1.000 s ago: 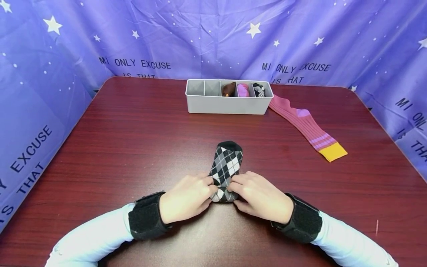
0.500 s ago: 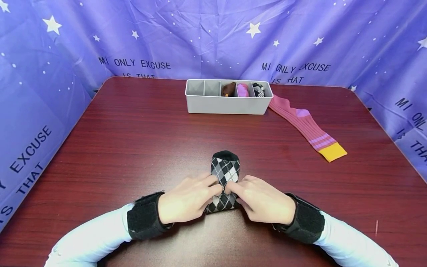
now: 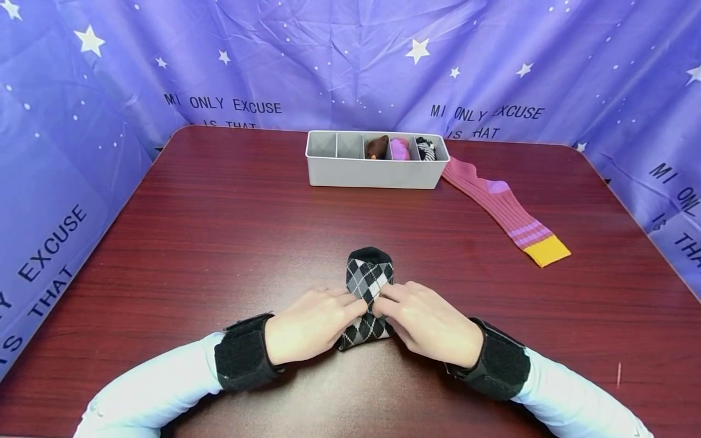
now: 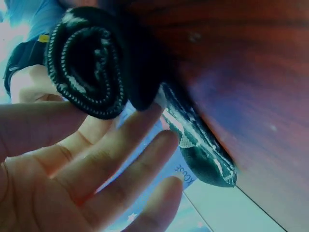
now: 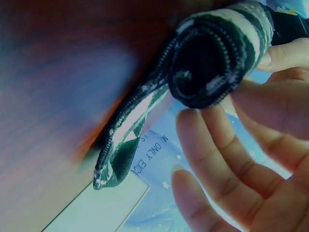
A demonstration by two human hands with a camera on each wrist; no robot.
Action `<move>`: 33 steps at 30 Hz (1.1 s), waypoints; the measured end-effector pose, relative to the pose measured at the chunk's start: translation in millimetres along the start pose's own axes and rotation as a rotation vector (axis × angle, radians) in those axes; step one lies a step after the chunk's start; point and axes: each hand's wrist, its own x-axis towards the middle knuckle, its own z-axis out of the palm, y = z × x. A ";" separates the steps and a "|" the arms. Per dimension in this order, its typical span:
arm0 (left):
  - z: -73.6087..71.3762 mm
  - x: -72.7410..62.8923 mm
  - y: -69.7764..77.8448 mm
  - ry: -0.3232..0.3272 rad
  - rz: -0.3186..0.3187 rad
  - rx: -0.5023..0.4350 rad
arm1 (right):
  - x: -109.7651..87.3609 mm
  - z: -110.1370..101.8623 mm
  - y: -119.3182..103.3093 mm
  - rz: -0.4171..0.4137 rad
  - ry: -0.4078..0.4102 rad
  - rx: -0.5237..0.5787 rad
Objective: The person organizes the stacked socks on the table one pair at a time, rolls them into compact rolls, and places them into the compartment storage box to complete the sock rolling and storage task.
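Note:
A black, grey and white argyle sock (image 3: 358,277) lies on the table in front of me, its black toe pointing away. Its near end is rolled up; the spiral edge of this sock roll (image 4: 55,72) shows in the left wrist view, and the other end of the sock roll (image 5: 241,29) in the right wrist view. My left hand (image 3: 312,323) holds the left side of the roll between thumb and fingers. On the right side, my right hand (image 3: 435,323) grips it the same way, with some fingers spread free of the fabric.
A grey divided box (image 3: 378,173) stands at the back. Three of its compartments hold a brown bundle (image 3: 376,148), a pink-purple bundle (image 3: 400,149) and a black-and-white striped bundle (image 3: 426,149). A pink sock (image 3: 498,201) with a yellow cuff lies at the right.
The argyle sock's toe and near roll have shifted slightly toward me since a second ago. Over the last half second the sock stays put while my fingers resettle on it.

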 end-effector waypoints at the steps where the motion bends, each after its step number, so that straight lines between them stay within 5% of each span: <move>1: -0.4 0.2 0.0 -0.005 0.002 0.008 | 0.2 -0.2 0.3 -0.013 0.006 -0.003; 12: 0.0 0.7 0.1 0.003 -0.011 0.030 | 0.1 0.9 0.3 -0.040 -0.079 -0.015; 21: 1.1 1.7 0.9 0.045 -0.028 0.020 | -1.3 3.2 2.0 -0.033 -0.031 -0.003; 26: -2.1 0.4 0.8 0.001 -0.041 -0.036 | -1.9 1.1 2.3 0.002 -0.043 0.028; 33: -2.8 -0.7 0.5 -0.081 -0.002 0.063 | -4.0 -2.6 2.0 -0.017 -0.046 0.057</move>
